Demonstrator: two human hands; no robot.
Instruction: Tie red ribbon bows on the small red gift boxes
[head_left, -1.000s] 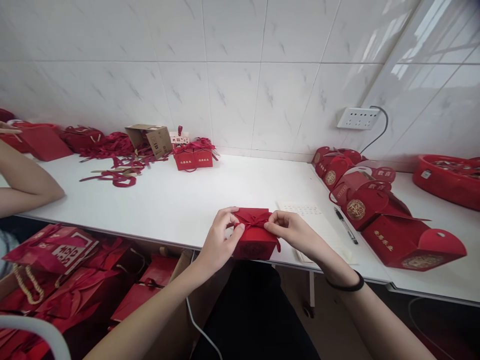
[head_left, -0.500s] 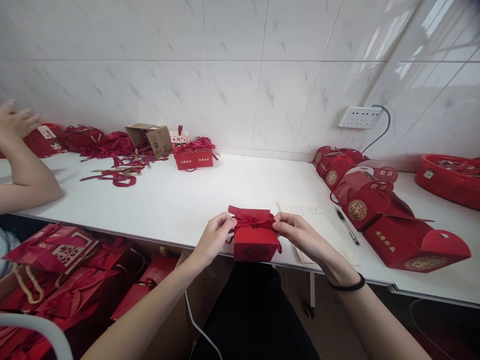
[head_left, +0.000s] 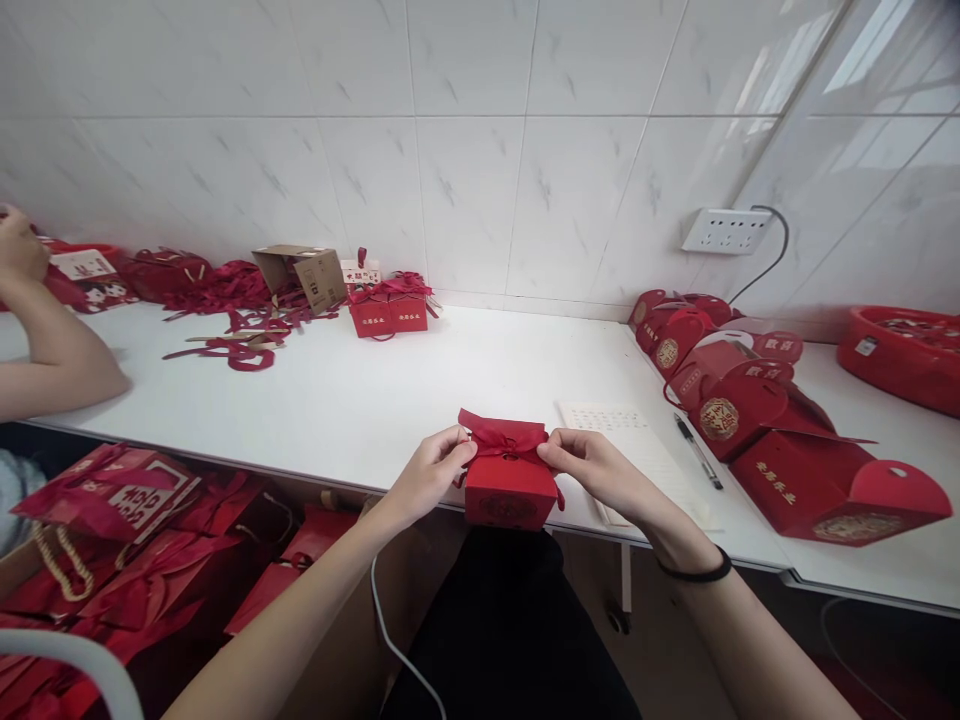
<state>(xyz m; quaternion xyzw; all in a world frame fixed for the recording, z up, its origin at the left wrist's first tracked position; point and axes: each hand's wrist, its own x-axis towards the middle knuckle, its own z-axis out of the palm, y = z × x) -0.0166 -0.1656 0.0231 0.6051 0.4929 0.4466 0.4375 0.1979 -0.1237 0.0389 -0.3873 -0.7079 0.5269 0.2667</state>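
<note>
A small red gift box (head_left: 511, 492) sits at the table's front edge, with a dark red ribbon (head_left: 504, 438) tied in a bow across its top. My left hand (head_left: 436, 466) pinches the ribbon at the bow's left side, fingers closed. On the other side my right hand (head_left: 586, 458) pinches the bow's right loop between thumb and fingers. Part of the ribbon is hidden behind the fingertips. To the right of the box lies a written notepad (head_left: 622, 425), partly under my right forearm, with a black pen (head_left: 697, 452) beside it.
Several red boxes (head_left: 795, 480) line the table's right side, near a red basin (head_left: 900, 355). Two bow-tied boxes (head_left: 390, 315), a cardboard box (head_left: 311, 275) and loose ribbons (head_left: 240, 350) stand farther back. Another person's arm (head_left: 52, 350) rests at left, above finished-looking boxes (head_left: 142, 560).
Both hands stay on the bow and shift only slightly; the box tilts a little. At left, the other person's hand has moved toward the picture's edge.
</note>
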